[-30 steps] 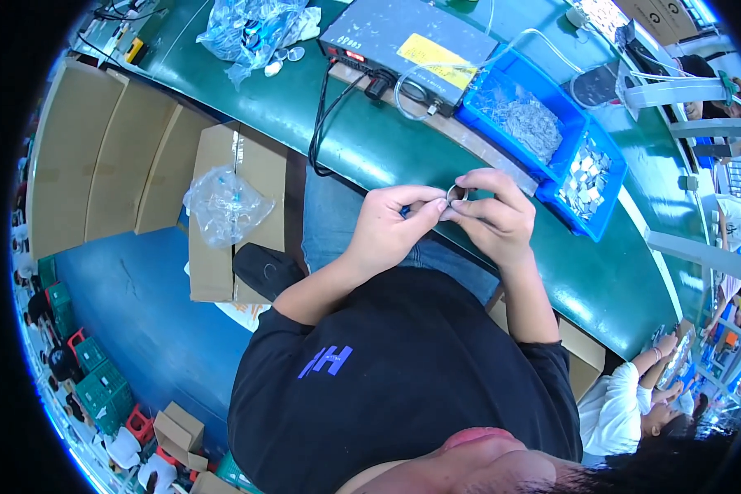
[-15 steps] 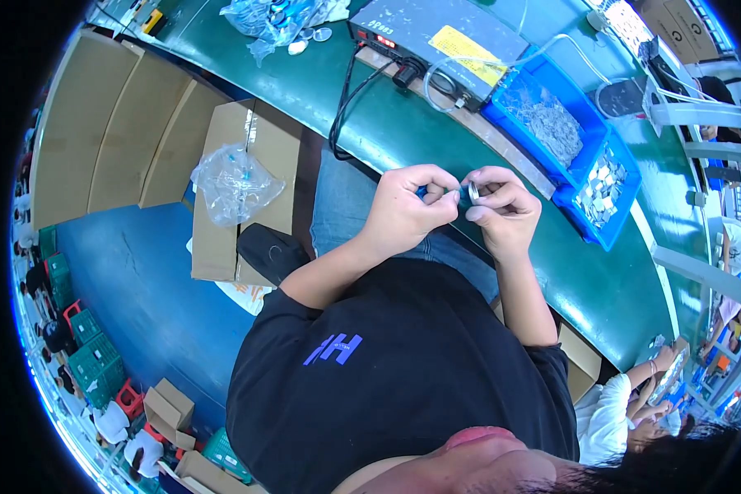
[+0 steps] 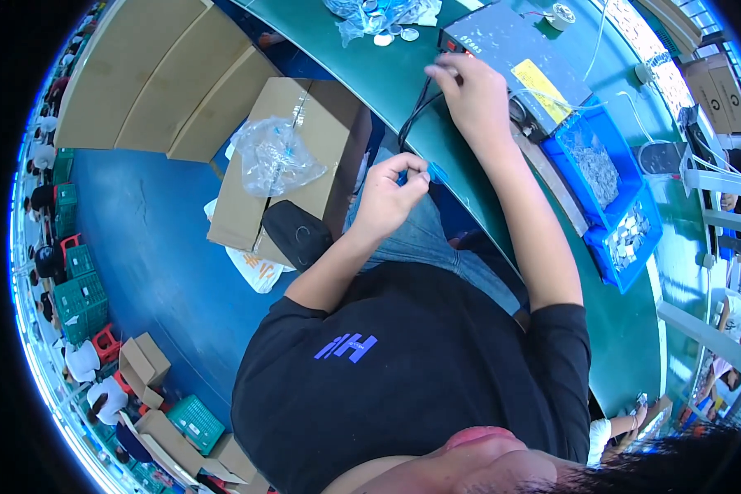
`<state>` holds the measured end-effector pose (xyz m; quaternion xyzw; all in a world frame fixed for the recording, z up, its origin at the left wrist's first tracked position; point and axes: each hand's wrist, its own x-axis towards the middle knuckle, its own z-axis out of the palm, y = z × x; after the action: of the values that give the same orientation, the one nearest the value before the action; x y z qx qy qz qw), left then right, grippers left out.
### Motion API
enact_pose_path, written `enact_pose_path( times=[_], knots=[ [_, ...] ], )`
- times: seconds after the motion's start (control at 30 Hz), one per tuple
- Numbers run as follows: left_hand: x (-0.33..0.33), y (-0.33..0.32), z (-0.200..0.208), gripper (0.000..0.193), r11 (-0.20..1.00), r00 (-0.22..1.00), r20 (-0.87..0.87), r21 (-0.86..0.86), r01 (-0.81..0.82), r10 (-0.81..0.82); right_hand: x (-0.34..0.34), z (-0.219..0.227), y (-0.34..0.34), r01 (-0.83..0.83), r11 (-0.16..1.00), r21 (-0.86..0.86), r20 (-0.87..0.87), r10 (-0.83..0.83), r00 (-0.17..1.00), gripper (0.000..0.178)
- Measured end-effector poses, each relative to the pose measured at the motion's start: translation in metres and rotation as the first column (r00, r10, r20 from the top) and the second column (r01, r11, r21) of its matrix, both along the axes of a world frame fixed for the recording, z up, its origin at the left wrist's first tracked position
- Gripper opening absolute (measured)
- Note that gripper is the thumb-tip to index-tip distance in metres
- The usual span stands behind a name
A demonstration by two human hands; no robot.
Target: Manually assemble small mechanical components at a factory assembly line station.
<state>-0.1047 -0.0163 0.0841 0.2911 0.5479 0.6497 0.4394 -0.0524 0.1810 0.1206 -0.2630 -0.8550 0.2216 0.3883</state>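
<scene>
My left hand (image 3: pixel 391 196) is closed in a pinch just off the near edge of the green table (image 3: pixel 370 86). A small blue piece (image 3: pixel 437 172) shows at its fingertips; its kind is unclear. Stretched forward over the table, my right hand (image 3: pixel 476 92) has its thumb and fingers curled together in front of the grey box-shaped device (image 3: pixel 502 49). Whatever those fingers hold, if anything, cannot be made out. Beyond, to the left of the device, lies a heap of clear and blue plastic (image 3: pixel 379 15) with small round discs (image 3: pixel 409 34) beside it.
Black cables (image 3: pixel 416 119) hang from the device over the table edge. Right of it stand a blue bin of clear scraps (image 3: pixel 594 169) and a blue bin of small pale pieces (image 3: pixel 631 239). A cardboard box (image 3: pixel 243 206) with a plastic bag (image 3: pixel 278 156) stands at left.
My right hand has left my left hand and reached forward to the device front. The round metallic piece seen in its fingers no longer shows. The view has shifted, moving the table rightward.
</scene>
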Motion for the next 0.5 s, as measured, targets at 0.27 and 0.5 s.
enact_pose_path(
  times=[0.27,0.5],
  knots=[
    [0.001,0.02,-0.01,0.014,0.967,0.764,0.645,0.215,-0.138,-0.035,0.052,0.013,-0.055,-0.064,0.971,-0.23,-0.1,0.042,0.994,0.018],
    [0.037,0.043,-0.007,0.016,0.977,0.781,0.595,0.195,0.088,-0.189,0.117,0.008,-0.095,-0.047,0.95,-0.31,-0.127,0.008,0.992,0.022]
  ],
)
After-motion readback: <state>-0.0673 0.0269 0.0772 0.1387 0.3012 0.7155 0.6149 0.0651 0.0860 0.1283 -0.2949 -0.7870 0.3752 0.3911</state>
